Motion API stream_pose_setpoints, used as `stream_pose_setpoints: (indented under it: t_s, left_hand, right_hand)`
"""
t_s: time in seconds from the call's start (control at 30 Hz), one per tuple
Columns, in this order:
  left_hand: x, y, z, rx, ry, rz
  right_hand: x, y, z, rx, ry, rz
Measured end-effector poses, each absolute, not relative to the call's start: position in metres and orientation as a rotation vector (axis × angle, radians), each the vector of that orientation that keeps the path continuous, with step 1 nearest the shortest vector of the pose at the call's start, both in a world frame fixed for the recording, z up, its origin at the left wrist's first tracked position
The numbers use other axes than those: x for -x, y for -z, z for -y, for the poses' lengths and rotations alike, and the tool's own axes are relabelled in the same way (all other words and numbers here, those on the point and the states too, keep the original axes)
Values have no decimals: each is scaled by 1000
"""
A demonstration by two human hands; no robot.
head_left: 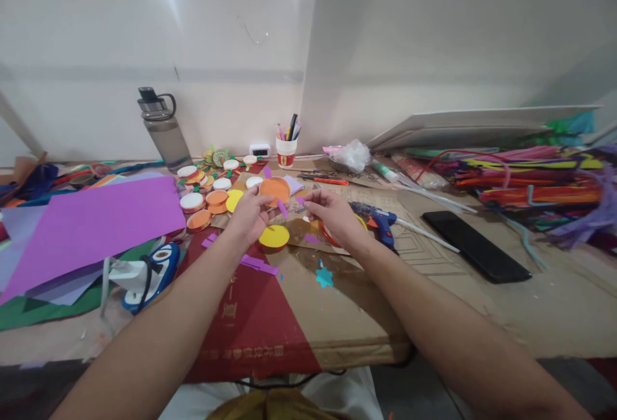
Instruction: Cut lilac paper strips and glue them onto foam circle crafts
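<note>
My left hand (pixel 254 216) is closed on the edge of an orange paper disc (pixel 274 190), which has purple paper tabs at its top and lower side. Just to its right, my right hand (pixel 332 212) pinches a small purple paper strip (pixel 300 201) between thumb and fingers. Below the hands lie a yellow disc (pixel 274 236) and a loose purple strip (pixel 313 239). More purple strips (pixel 259 265) rest on the red part of the cardboard. A blue paper flower shape (pixel 324 276) is nearer to me. A yellow-edged round piece is partly hidden under my right hand.
White, orange and yellow round pieces (pixel 191 202) cluster at left, near a water bottle (pixel 166 131), purple paper sheets (pixel 106 221) and a power strip (pixel 157 277). Right of my hands are a blue glue gun (pixel 384 224), a phone (pixel 475 245) and colourful pipe cleaners (pixel 540 179). A pen cup (pixel 286 152) stands behind.
</note>
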State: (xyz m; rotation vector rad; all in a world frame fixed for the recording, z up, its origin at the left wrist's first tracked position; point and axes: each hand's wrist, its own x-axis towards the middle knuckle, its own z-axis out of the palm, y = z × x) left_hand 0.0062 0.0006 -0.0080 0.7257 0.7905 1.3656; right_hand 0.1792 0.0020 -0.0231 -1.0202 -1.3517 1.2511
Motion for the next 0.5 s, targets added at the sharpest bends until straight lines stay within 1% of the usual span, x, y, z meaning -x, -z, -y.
stream_pose_setpoints:
  t_s: [0.27,0.5]
  left_hand:
    - [-14,14,2,-818,-1369,-819]
    - [-17,15,6,-859,-1334,-807]
  right_hand:
    - [-178,22,-1,934,-1267,1288]
    - [-178,22,0,964,-1259,1295]
